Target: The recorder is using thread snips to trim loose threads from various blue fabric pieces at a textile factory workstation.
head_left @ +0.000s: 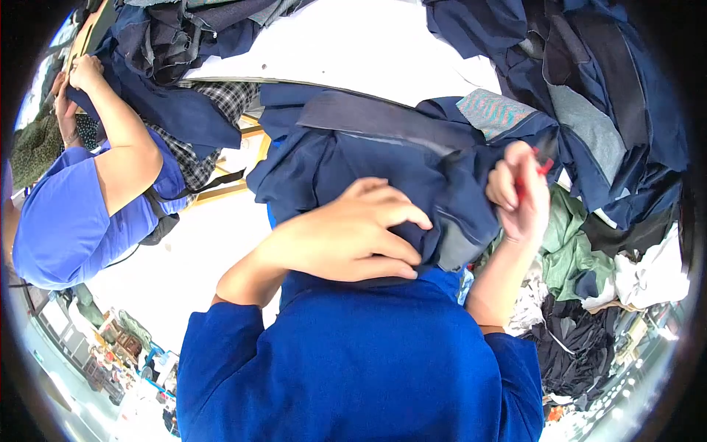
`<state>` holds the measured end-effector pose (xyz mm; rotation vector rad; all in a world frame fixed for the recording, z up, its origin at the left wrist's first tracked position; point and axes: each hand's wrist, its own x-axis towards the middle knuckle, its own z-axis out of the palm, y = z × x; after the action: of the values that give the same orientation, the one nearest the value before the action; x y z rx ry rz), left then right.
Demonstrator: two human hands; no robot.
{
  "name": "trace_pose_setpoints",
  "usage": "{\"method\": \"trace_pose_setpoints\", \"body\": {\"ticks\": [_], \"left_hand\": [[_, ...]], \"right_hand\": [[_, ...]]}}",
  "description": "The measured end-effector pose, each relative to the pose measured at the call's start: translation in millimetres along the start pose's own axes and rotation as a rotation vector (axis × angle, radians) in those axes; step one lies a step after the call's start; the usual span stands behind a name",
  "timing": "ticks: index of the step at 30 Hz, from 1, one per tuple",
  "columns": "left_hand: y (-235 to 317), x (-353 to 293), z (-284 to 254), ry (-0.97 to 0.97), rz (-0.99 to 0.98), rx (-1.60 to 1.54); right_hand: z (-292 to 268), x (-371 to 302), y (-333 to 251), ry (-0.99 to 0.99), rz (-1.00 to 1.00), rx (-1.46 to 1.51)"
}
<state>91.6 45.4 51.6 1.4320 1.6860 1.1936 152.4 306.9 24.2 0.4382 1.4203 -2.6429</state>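
Observation:
A navy garment (368, 162) with a dark waistband-like strip and grey lining lies bunched in front of me, over the table's near edge. My left hand (353, 232) rests over its near part with fingers apart and slightly bent, touching the cloth. To the right, my right hand (521, 193) is raised beside the garment, closed round small red-handled snips (543, 166). Their dark blades point up and are blurred by motion. Just beyond the snips lies a navy piece with a patterned multicoloured patch (495, 114) and a grey pocket-like panel (585, 125).
A white tabletop (346, 51) curves behind the garment, with navy pieces (177, 37) piled at far left and far right. On the left, a person in a blue-violet top (74, 214) handles dark cloth. Green (571, 247), white and black fabric heaps lie at my right.

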Motion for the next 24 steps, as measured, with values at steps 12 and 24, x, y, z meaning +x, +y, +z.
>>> {"method": "trace_pose_setpoints", "body": {"ticks": [12,24], "left_hand": [[-50.9,-51.2,-3.4,0.872,-0.546,-0.315],[-98.1,-107.2,22.5,1.883,-0.428,-0.470]], "right_hand": [[18.8,18.3,45.2,0.007,0.086,-0.597],[25.9,29.1,24.7,0.189,-0.044,-0.278]]}}
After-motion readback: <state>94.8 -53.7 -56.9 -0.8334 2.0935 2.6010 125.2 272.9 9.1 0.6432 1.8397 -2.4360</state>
